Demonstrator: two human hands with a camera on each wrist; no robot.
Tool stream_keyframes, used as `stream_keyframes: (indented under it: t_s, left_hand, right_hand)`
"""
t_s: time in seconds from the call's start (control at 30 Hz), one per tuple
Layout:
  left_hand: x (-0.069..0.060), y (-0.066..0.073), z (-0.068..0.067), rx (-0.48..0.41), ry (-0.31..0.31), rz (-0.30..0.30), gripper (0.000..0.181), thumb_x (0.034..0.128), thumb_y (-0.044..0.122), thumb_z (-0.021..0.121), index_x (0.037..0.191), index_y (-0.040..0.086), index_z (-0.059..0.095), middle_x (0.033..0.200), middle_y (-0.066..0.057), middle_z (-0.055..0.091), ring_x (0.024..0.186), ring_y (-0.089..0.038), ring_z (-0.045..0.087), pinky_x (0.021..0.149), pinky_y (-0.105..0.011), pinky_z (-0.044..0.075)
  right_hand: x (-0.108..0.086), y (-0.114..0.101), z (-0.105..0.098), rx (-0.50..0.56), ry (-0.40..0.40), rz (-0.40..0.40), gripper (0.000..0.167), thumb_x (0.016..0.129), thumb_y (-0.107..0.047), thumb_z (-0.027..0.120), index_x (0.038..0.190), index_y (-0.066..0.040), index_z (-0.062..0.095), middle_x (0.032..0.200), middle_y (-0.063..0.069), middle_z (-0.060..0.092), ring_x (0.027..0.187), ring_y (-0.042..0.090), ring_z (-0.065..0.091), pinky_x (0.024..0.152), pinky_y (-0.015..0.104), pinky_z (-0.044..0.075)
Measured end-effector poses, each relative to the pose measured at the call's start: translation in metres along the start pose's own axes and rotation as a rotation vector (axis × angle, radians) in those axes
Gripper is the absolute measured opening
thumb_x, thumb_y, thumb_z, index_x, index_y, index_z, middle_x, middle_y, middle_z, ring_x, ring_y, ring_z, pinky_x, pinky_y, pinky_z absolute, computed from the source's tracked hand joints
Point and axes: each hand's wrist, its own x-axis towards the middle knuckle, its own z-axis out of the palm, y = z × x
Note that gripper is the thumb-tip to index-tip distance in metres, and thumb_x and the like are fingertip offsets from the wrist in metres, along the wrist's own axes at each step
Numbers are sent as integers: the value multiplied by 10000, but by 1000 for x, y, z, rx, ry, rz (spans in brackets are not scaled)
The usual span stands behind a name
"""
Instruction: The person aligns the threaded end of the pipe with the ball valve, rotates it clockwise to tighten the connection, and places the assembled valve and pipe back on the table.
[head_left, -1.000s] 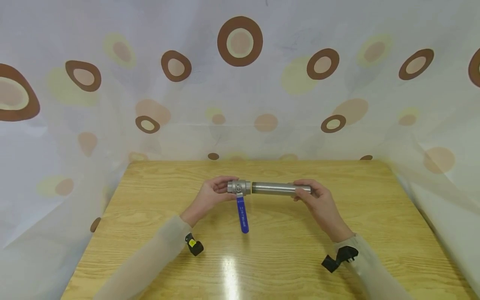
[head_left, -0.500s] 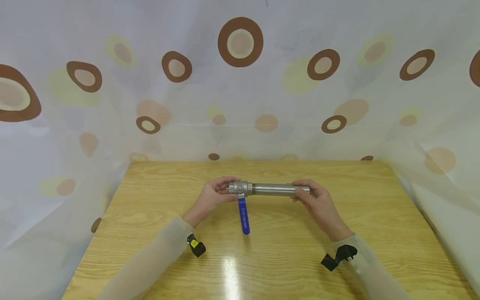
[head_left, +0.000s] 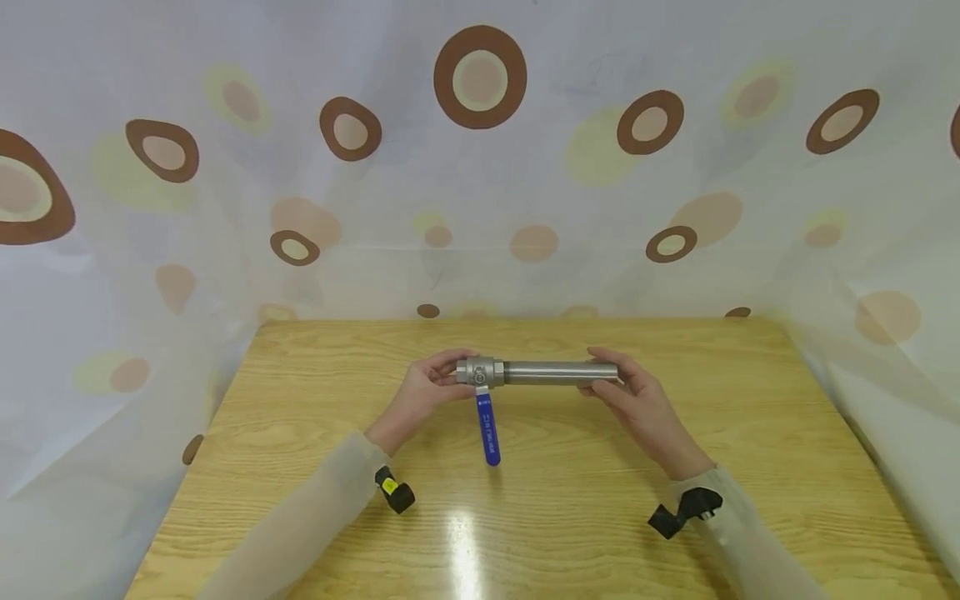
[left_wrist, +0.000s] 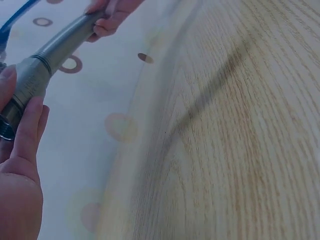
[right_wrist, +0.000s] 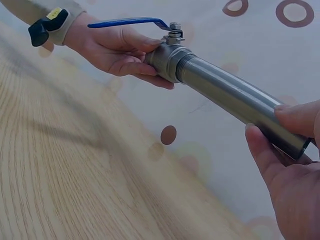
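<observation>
My left hand (head_left: 418, 397) grips a metal ball valve (head_left: 480, 371) by its body, thumb below and fingers behind. The valve's blue lever handle (head_left: 488, 429) points toward me in the head view. A straight steel pipe (head_left: 551, 372) meets the valve's right end, in line with it. In the right wrist view some thread (right_wrist: 186, 67) shows on the pipe right at the valve's mouth. At the pipe's far end, my right hand (head_left: 645, 408) holds it between thumb and fingers. Both parts are held above the table; the right wrist view shows their shadow apart from them.
A wooden table (head_left: 570, 508) lies beneath both hands. Behind it and along both sides hangs a white curtain (head_left: 480, 183) with brown and yellow spots. Each wrist wears a small black camera, such as the one on the right (head_left: 686, 510).
A small gap between pipe and valve one second ago has closed, and the pipe end now meets the valve. The right hand's fingers have shifted on the pipe, the index finger lifting slightly.
</observation>
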Motion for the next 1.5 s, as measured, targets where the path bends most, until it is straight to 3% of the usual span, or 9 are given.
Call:
stream_keyframes:
  t_s: [0.17, 0.33, 0.4, 0.63, 0.9, 1.17, 1.3, 1.5]
  left_hand:
    - [-2, 1, -3, -26, 12, 4, 551, 901, -75, 718, 1429, -12, 575, 1479, -186, 588, 1257, -360, 647, 1028, -375, 572]
    - [-4, 0, -4, -51, 20, 1, 540, 904, -83, 709, 1422, 7, 589, 1485, -177, 585, 1259, -352, 647, 1031, -369, 569]
    - [-4, 0, -4, -61, 22, -2, 538, 901, -88, 709, 1417, 13, 595, 1486, -174, 585, 1257, -351, 649, 1033, -371, 568]
    - [-5, 3, -3, -72, 25, -13, 601, 899, -96, 699, 1468, -39, 515, 1497, -180, 573, 1262, -339, 646, 1043, -367, 562]
    - [-6, 2, -4, -55, 17, -12, 618, 904, -89, 693, 1486, -39, 492, 1499, -181, 570, 1265, -322, 646, 1045, -352, 559]
    - [-5, 1, -5, -64, 11, 6, 592, 903, -93, 689, 1467, -30, 519, 1486, -186, 580, 1259, -312, 646, 1054, -359, 554]
    - [-6, 2, -5, -68, 10, 4, 576, 900, -92, 698, 1450, -12, 547, 1481, -181, 586, 1247, -303, 658, 1056, -360, 551]
    - [-6, 3, -6, -83, 10, -6, 563, 902, -90, 697, 1440, 6, 565, 1487, -182, 581, 1248, -299, 660, 1055, -355, 551]
  right_hand:
    - [0, -3, -5, -9, -18, -3, 389, 1094, -36, 484, 1475, -84, 422, 1409, 9, 607, 1131, 125, 669, 997, 258, 567]
    - [1, -3, -6, -89, 49, 13, 318, 1088, -73, 523, 1387, 17, 461, 1386, -34, 645, 1029, 111, 633, 881, 240, 565]
    - [1, -4, -6, -101, 73, 23, 344, 1081, -76, 543, 1399, 41, 481, 1354, -22, 633, 1020, 101, 649, 895, 238, 574]
    - [0, -8, -7, -166, 92, 49, 393, 1051, -77, 604, 1442, -87, 562, 1336, 2, 601, 1098, 81, 691, 968, 226, 575]
    - [0, -8, -11, -333, 170, 59, 386, 1040, -166, 650, 1400, -29, 622, 1204, -98, 714, 1018, 79, 693, 956, 179, 555]
    - [0, -10, -14, -310, 120, 68, 436, 1017, -124, 679, 1437, -51, 586, 1342, -85, 641, 1139, 51, 675, 963, 213, 574]
    - [0, -11, -16, -333, 124, 60, 408, 1019, -122, 675, 1418, -66, 611, 1265, -85, 682, 1093, 64, 699, 949, 234, 588]
    - [0, -12, -17, -390, 132, 78, 453, 1037, -197, 659, 1438, 0, 583, 1214, -96, 720, 1042, 70, 703, 957, 178, 556]
